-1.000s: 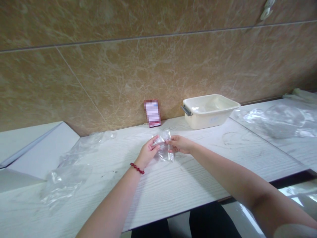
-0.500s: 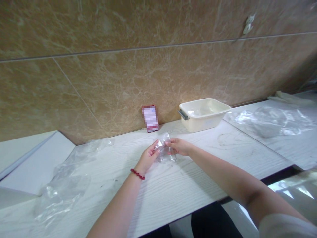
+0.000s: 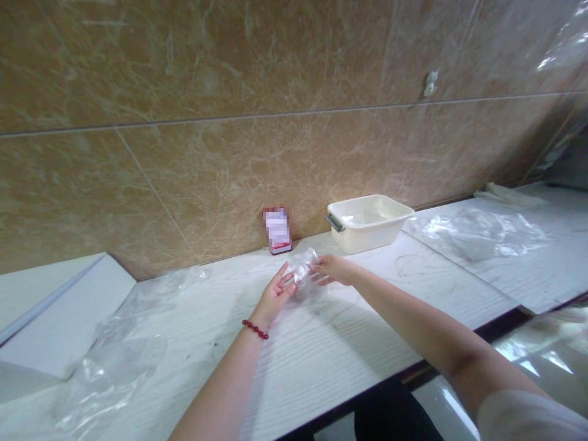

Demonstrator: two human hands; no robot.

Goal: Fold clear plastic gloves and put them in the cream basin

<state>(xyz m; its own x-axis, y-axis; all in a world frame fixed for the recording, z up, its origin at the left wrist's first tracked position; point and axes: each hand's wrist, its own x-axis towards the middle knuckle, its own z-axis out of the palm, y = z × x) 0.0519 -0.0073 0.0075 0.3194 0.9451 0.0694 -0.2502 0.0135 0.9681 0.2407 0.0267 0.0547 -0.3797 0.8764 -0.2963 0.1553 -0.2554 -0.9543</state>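
Both of my hands hold one small clear plastic bag (image 3: pixel 302 267) just above the white wood-grain table (image 3: pixel 321 361). My left hand (image 3: pixel 277 293), with a red bead bracelet at the wrist, pinches the bag's left side. My right hand (image 3: pixel 333 269) grips its right side with closed fingers. The bag looks crumpled, and I cannot tell whether anything is inside it.
A cream plastic tub (image 3: pixel 367 222) with a grey handle stands at the wall to the right. A small red card (image 3: pixel 277 230) leans on the marble wall. Loose clear plastic sheets lie at the left (image 3: pixel 119 349) and at the right (image 3: pixel 478 231).
The view has tilted and shifted, so everything sits a little further left and lower. My hands have kept hold of the bag and drawn slightly closer together.
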